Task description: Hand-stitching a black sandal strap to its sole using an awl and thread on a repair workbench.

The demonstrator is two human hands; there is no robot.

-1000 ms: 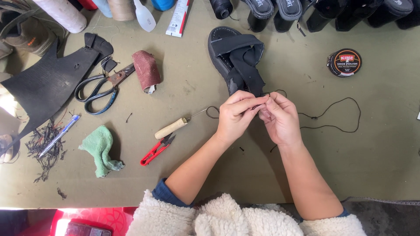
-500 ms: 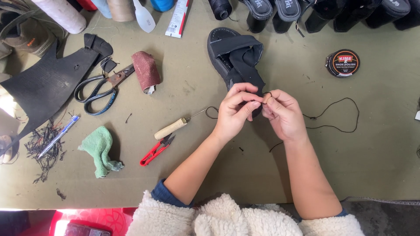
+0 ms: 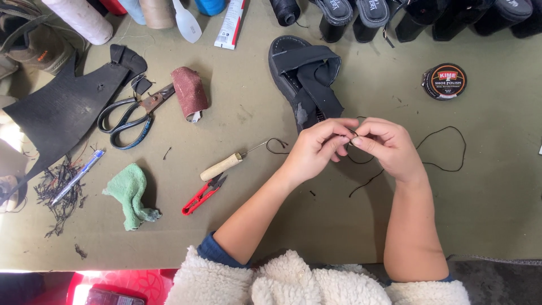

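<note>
black thread pinched between both hands just right of table centre, fingertips meeting at one spot. left hand closed, thumb and forefinger pressed on the thread. right hand closed the same way, gripping the thread end from the other side. rest of the thread loops out at 3 o'clock from the hands and trails back toward 6 o'clock on the olive table.

black sandal at 12 o'clock from the hands, strap folded over, its near end just above the knuckles. can't tell if the thread runs into it.

awl with wooden handle at 9 o'clock, metal tip pointing toward the left hand, a small thread loop at the tip. red thread snips just below the awl. green rag further out at 9 o'clock. black-handled scissors and a roll of reddish sandpaper at 10 o'clock. black rubber sheet far left, blue pen on scraps below it.

round polish tin at 2 o'clock, well apart. thread spools and dark shoes along the far edge.
</note>
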